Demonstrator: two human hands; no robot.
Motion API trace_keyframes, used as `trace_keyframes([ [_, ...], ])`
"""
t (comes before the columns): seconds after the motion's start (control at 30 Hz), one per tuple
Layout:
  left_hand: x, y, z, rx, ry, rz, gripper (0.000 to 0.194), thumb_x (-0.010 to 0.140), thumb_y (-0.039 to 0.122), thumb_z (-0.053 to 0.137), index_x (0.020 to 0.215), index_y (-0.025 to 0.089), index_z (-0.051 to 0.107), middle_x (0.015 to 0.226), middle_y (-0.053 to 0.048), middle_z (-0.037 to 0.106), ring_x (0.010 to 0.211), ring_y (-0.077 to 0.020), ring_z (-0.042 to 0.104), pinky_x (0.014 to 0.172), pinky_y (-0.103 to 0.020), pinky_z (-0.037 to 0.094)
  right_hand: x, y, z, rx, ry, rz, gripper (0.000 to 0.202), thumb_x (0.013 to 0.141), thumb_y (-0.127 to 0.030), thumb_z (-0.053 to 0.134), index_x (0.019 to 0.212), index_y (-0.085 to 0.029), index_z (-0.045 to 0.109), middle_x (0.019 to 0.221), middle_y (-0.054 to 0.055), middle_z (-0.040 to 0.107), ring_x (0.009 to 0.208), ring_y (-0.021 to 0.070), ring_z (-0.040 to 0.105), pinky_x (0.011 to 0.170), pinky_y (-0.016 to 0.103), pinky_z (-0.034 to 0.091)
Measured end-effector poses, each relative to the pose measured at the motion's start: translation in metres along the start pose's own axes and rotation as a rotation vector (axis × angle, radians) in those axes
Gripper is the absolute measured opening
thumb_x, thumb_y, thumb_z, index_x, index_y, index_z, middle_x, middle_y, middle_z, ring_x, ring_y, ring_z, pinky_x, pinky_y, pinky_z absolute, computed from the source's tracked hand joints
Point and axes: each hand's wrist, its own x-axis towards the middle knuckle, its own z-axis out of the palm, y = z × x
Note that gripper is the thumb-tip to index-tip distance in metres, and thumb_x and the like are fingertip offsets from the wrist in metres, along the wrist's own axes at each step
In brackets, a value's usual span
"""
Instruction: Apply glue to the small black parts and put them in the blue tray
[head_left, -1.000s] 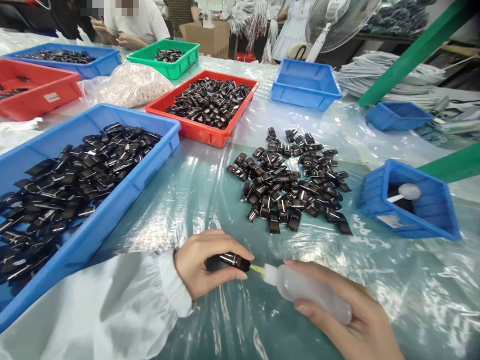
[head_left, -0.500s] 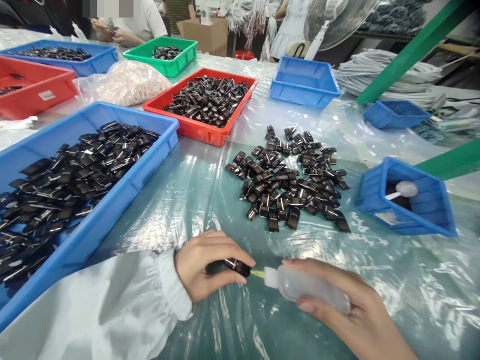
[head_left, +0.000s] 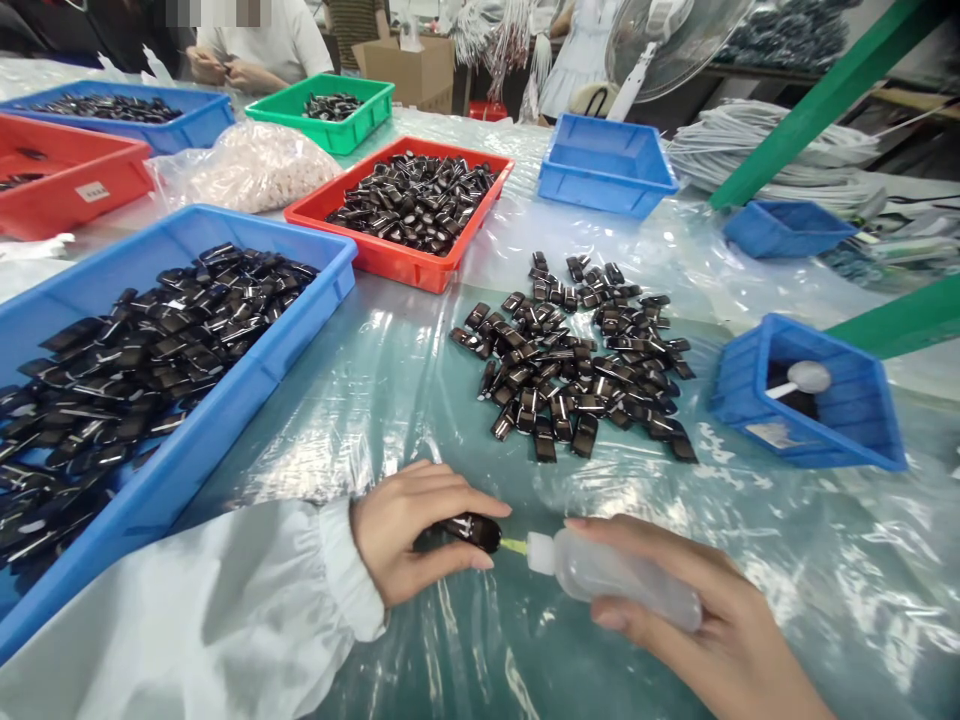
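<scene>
At the near edge of the plastic-covered desk (head_left: pixel 420 400), the left hand (head_left: pixel 409 545) is clamped on a small black pod (head_left: pixel 471 529), and the right hand (head_left: pixel 697 625) is wrapped round a clear squeeze bottle (head_left: pixel 615 580) whose yellow nozzle (head_left: pixel 514 546) meets the pod's end. Too hard a squeeze, or a nozzle slipping off the opening, could spill liquid over the fingers and sheet. The pod lies between thumb and fingers, its right end poking out toward the bottle, well short of the loose pile of pods (head_left: pixel 574 365).

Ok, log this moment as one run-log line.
left hand: holds small black part | right hand: holds squeeze bottle | nozzle at part's end | loose parts pile behind | blue tray left
</scene>
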Motion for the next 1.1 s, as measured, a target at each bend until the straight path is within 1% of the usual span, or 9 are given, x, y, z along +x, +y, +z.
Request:
trace_keyframes([
  [0.13, -0.0002, 0.0023, 0.0011, 0.065, -0.040, -0.029, 0.030, 0.092, 0.039, 0.050, 0.108, 0.016, 0.061, 0.079, -0.006, 0.065, 0.069, -0.0188, 0.055, 0.068, -0.032, 0.040, -0.0024, 0.0004, 0.0003, -0.011, 0.010, -0.028, 0.035, 0.073, -0.035, 0.072, 0.106, -0.044, 0.065, 0.086, -0.006, 0.073, 0.073, 0.0200, 0.071, 0.051, 0.023, 0.057],
  [0.2, -0.0008, 0.0041, 0.0016, 0.090, -0.021, -0.041, 0.029, 0.092, 0.039, 0.049, 0.104, 0.016, 0.061, 0.074, -0.004, 0.061, 0.065, -0.0175, 0.053, 0.066, -0.032, 0.041, -0.0029, 0.0002, 0.0008, -0.013, 0.012, -0.039, 0.036, 0.074, -0.034, 0.071, 0.108, -0.044, 0.063, 0.088, -0.006, 0.073, 0.073, 0.0201, 0.071, 0.050, 0.024, 0.056],
  [0.37, -0.0033, 0.0044, 0.0019, 0.028, 0.047, -0.022, 0.032, 0.096, 0.026, 0.037, 0.119, 0.019, 0.057, 0.091, -0.008, 0.055, 0.081, -0.0191, 0.054, 0.072, -0.033, 0.046, -0.0041, 0.0009, 0.0014, -0.081, 0.053, -0.046, 0.034, 0.079, -0.036, 0.066, 0.111, -0.043, 0.058, 0.094, -0.006, 0.072, 0.078, 0.0192, 0.069, 0.055, 0.024, 0.056],
  [0.47, -0.0033, 0.0026, 0.0015, -0.018, 0.059, -0.033, 0.033, 0.094, 0.018, 0.040, 0.122, 0.021, 0.056, 0.097, -0.007, 0.053, 0.084, -0.0178, 0.054, 0.075, -0.031, 0.047, -0.0061, 0.0021, 0.0010, -0.100, 0.048, -0.044, 0.034, 0.081, -0.037, 0.064, 0.113, -0.043, 0.055, 0.097, -0.005, 0.071, 0.081, 0.0191, 0.068, 0.057, 0.025, 0.056],
  [0.63, -0.0019, 0.0025, 0.0006, -0.063, 0.107, -0.072, 0.029, 0.090, 0.017, 0.052, 0.119, 0.017, 0.056, 0.105, -0.008, 0.057, 0.096, -0.0186, 0.055, 0.085, -0.031, 0.045, -0.0078, 0.0023, 0.0011, -0.073, 0.040, -0.040, 0.034, 0.082, -0.037, 0.062, 0.115, -0.044, 0.054, 0.098, -0.005, 0.071, 0.082, 0.0202, 0.068, 0.057, 0.026, 0.056],
  [0.8, -0.0017, 0.0029, 0.0002, -0.065, 0.117, -0.064, 0.025, 0.089, 0.015, 0.055, 0.114, 0.017, 0.058, 0.104, -0.008, 0.057, 0.094, -0.0179, 0.056, 0.084, -0.030, 0.046, -0.0055, 0.0010, 0.0021, -0.054, 0.035, -0.007, 0.034, 0.082, -0.036, 0.062, 0.114, -0.046, 0.055, 0.095, -0.006, 0.072, 0.079, 0.0208, 0.069, 0.050, 0.026, 0.055],
  [0.9, -0.0018, 0.0025, 0.0005, -0.065, 0.120, -0.061, 0.025, 0.089, 0.015, 0.054, 0.113, 0.017, 0.058, 0.103, -0.008, 0.057, 0.093, -0.0178, 0.056, 0.082, -0.030, 0.047, -0.0042, 0.0010, 0.0013, -0.050, 0.041, -0.007, 0.032, 0.081, -0.034, 0.064, 0.111, -0.044, 0.059, 0.093, -0.005, 0.073, 0.075, 0.0206, 0.070, 0.048, 0.025, 0.055],
  [1.0, -0.0020, 0.0022, 0.0009, -0.071, 0.119, -0.053, 0.025, 0.089, 0.016, 0.053, 0.114, 0.019, 0.058, 0.103, -0.008, 0.057, 0.091, -0.0180, 0.056, 0.081, -0.031, 0.047, -0.0032, 0.0016, -0.0008, -0.050, 0.040, -0.038, 0.031, 0.079, -0.032, 0.066, 0.109, -0.040, 0.062, 0.091, -0.003, 0.073, 0.071, 0.0204, 0.070, 0.046, 0.024, 0.054],
  [1.1, -0.0020, 0.0024, 0.0011, -0.072, 0.118, -0.043, 0.025, 0.090, 0.014, 0.052, 0.114, 0.018, 0.058, 0.103, -0.007, 0.057, 0.092, -0.0172, 0.056, 0.081, -0.029, 0.047, -0.0017, 0.0020, -0.0029, -0.044, 0.019, -0.066, 0.034, 0.079, -0.029, 0.066, 0.111, -0.040, 0.061, 0.088, -0.003, 0.073, 0.069, 0.0205, 0.070, 0.043, 0.024, 0.052],
])
